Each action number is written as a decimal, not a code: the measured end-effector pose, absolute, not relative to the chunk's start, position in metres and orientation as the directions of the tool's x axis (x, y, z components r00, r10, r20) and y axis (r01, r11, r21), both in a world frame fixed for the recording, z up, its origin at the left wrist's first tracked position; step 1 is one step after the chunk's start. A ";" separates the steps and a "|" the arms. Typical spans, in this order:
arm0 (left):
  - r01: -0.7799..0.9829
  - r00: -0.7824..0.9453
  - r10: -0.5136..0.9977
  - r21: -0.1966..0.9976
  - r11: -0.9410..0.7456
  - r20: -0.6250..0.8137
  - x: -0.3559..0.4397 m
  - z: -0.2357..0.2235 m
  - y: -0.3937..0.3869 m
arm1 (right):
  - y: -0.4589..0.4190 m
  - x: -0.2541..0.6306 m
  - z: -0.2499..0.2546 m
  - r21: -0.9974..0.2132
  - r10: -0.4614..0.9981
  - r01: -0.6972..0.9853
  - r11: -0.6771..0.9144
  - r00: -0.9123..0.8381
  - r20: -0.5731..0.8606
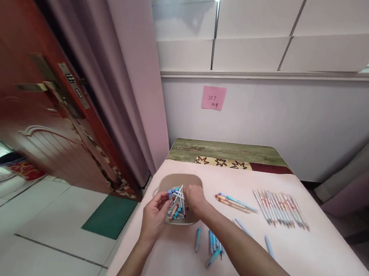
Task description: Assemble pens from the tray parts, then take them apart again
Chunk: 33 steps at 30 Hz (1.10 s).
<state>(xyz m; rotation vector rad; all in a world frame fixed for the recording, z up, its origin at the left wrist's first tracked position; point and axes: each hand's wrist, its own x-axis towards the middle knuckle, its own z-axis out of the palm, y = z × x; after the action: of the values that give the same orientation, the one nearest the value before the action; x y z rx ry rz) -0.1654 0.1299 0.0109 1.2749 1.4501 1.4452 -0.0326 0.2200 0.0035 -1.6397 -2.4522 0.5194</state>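
A beige plastic basket (pixel 199 181) on the table holds a mix of white pen refills (pixel 183 209), blue pen parts and an orange-brown piece (pixel 174 211). At its left rim my left hand (pixel 156 216) pinches a small blue pen part (pixel 170 193) between thumb and fingers. My right hand (pixel 194 197) is curled over the right side of the basket, fingers pointing down among the parts. What its fingertips hold, if anything, is hidden. Several blue pen barrels (pixel 213 242) lie in front of the basket, partly behind my right forearm, with one blue-green barrel (pixel 198 239) apart from them.
A row of pale patterned pens (pixel 281 208) lies at the table's right. A few orange and blue pens (pixel 235 202) lie nearer the basket, and a lone light-blue barrel (pixel 269 246) lies towards the front. A wooden door (pixel 51 119) stands left; a wall is behind.
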 end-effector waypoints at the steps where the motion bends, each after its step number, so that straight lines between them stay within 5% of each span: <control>1: 0.203 -0.245 0.954 0.972 -0.122 0.171 -0.164 0.011 0.129 | 0.219 -0.026 0.009 -0.390 0.925 0.857 0.338 -0.378 -0.029; 4: 0.340 -0.214 0.950 0.929 -0.145 0.226 -0.162 0.012 0.127 | 0.211 -0.006 0.027 -0.537 0.937 0.771 0.342 -0.324 0.131; 7: 0.424 -0.178 0.945 0.888 -0.179 0.275 -0.158 0.010 0.130 | 0.196 0.006 0.040 -0.871 0.922 0.308 0.383 -0.184 0.340; 10: 0.459 -0.143 0.939 0.861 -0.218 0.314 -0.152 0.007 0.133 | 0.181 0.007 0.044 -0.921 0.913 -0.052 0.386 -0.122 0.390; 24: 0.548 -0.100 0.923 0.794 -0.262 0.373 -0.149 0.009 0.130 | 0.166 0.003 0.042 -0.868 0.890 0.208 0.451 -0.178 0.420; 30: 0.560 -0.097 0.912 0.779 -0.282 0.399 -0.150 0.009 0.128 | 0.166 0.004 0.047 -0.716 0.808 0.375 0.589 -0.306 0.504; 33: 0.529 -0.105 0.932 0.813 -0.244 0.347 -0.150 0.008 0.130 | 0.165 0.004 0.051 -0.773 0.837 0.321 0.548 -0.208 0.507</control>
<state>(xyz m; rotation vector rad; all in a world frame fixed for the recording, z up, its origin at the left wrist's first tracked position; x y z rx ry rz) -0.1502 0.1298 0.0082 1.7569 1.5985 1.3024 0.0041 0.1653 0.0515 -0.9619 -1.7761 0.6406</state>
